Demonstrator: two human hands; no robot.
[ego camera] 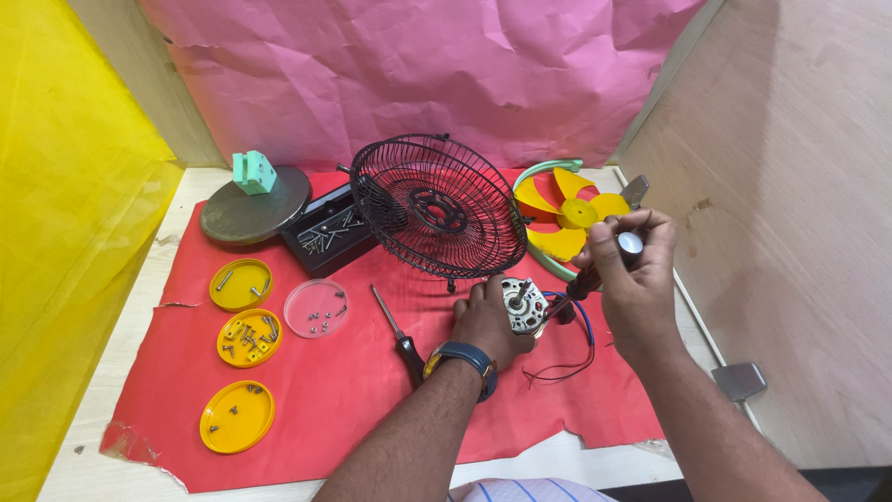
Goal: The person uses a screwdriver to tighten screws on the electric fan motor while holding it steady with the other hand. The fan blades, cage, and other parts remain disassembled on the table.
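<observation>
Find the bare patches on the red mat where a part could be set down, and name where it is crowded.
Bare: the red mat between the yellow lids and the left forearm. Crowded: around the motor, fan guard and both hands.

Single head-worn view, looked steeply down and forward over the surface [102, 446] toward the pink backdrop [418, 65]. Range was close, both forearms entering from the bottom edge. No second view was recorded.
</observation>
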